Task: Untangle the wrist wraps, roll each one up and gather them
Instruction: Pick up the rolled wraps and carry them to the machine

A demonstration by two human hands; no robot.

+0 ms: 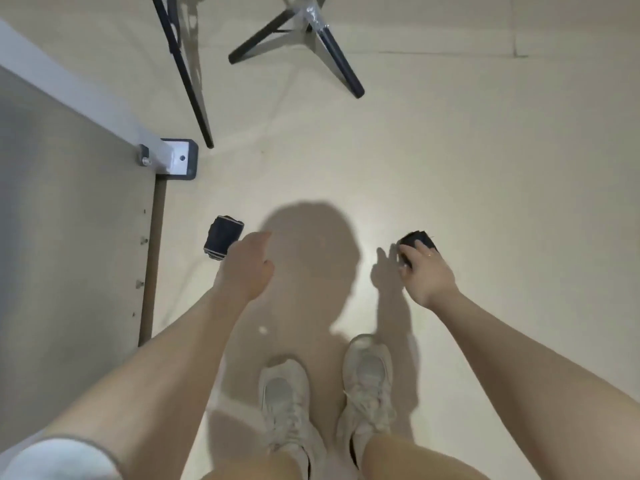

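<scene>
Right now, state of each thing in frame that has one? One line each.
Left wrist wrap: rolled up, lying on the floor, just beyond the left hand; contact unclear.
Right wrist wrap: bunched dark roll, gripped from above.
Left hand: reaching toward the left wrap, fingers relaxed, holding nothing.
Right hand: fingers curled round the right wrap.
Stand: upright, legs spread on the floor.

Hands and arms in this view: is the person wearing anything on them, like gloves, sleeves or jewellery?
No gloves. Both forearms are bare. The right hand has a thin ring on one finger. The left hand shows no ring or watch. A short white sleeve with a grey hem covers the left upper arm.
</scene>
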